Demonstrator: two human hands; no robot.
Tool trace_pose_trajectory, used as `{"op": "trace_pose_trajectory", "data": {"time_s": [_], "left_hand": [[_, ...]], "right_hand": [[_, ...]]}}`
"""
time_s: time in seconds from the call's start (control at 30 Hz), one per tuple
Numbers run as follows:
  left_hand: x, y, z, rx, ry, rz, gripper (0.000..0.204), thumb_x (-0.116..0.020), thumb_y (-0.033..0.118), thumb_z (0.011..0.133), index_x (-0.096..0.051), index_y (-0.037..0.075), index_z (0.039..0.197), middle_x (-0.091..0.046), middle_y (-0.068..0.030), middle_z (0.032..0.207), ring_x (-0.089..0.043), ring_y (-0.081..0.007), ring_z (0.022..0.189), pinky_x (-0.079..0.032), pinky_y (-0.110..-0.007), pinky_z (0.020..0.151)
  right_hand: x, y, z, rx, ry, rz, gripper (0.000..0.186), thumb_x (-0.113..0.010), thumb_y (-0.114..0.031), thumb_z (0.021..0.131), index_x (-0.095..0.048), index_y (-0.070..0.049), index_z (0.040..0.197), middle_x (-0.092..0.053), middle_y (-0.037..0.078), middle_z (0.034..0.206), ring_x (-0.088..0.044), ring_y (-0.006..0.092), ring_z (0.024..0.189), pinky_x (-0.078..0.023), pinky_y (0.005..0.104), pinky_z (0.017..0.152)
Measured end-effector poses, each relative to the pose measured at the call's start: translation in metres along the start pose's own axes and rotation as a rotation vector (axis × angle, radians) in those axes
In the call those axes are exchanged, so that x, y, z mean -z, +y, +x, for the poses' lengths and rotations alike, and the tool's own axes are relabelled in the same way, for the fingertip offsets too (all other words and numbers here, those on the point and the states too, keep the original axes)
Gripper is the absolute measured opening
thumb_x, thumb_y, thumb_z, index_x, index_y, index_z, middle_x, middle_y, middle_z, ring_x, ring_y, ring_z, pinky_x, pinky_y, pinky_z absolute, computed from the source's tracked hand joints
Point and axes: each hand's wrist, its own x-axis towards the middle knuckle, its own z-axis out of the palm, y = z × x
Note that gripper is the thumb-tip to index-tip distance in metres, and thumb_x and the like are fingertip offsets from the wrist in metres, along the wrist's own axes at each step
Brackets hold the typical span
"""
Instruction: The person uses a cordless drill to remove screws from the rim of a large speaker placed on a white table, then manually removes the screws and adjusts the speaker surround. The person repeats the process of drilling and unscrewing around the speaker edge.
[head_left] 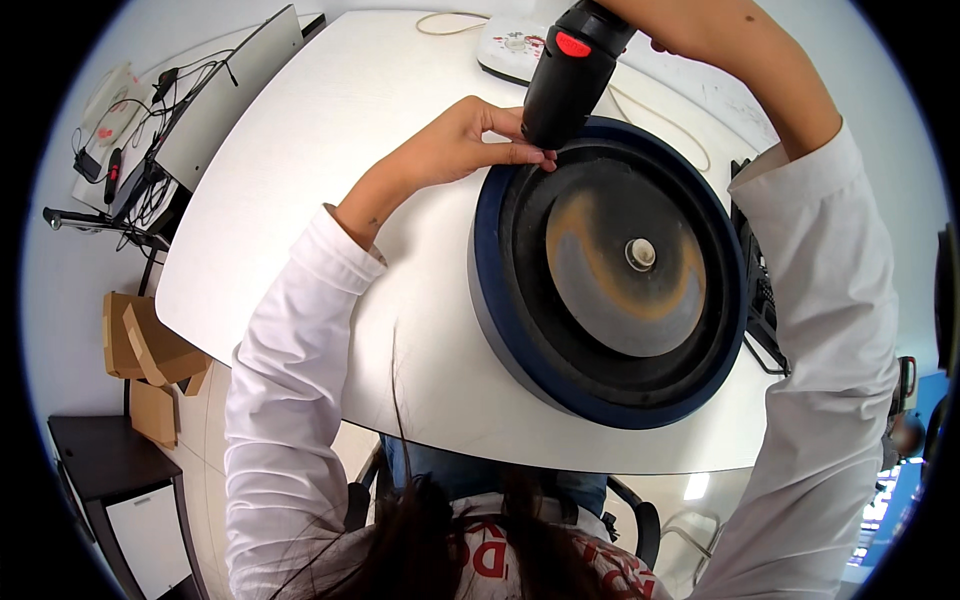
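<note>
A black cordless drill (572, 75) with a red button points down at the far left rim of a round dark-blue appliance (482, 250). My right hand (672, 28), partly cut off by the top edge, is closed around the drill. My left hand (490, 138) is at the drill's lower end, thumb and fingers pinched together over the rim. What they pinch is hidden. Inside the appliance's black well lies a grey metal disc (620, 310) with a brownish stain. A pale knob (640, 254) stands at its middle.
The appliance stands on a white table (280, 200). A white flowered device (512, 48) with a cord is at the back. A black keyboard (760, 285) lies to the right. Cables and a monitor (230, 100) are at the left, with cardboard boxes (150, 345) and a dark cabinet (110, 455) below.
</note>
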Motion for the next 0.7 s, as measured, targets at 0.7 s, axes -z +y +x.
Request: {"op": "trace_pose_trajectory", "data": {"time_s": [0.7], "left_hand": [[-0.012,0.001,-0.006,-0.079,0.236,0.501,0.009,-0.067,0.014,0.079,-0.074,0.008,0.080,-0.070,-0.0063,0.078,-0.065,-0.0169,0.074,-0.016,-0.049,0.112]], "right_hand": [[0.014,-0.010,0.007,-0.187,0.004,0.493,0.033,-0.044,-0.025,0.088,-0.059,0.004,0.091,-0.060,0.023,0.090,-0.058,0.0367,0.078,-0.047,0.0411,0.073]]}}
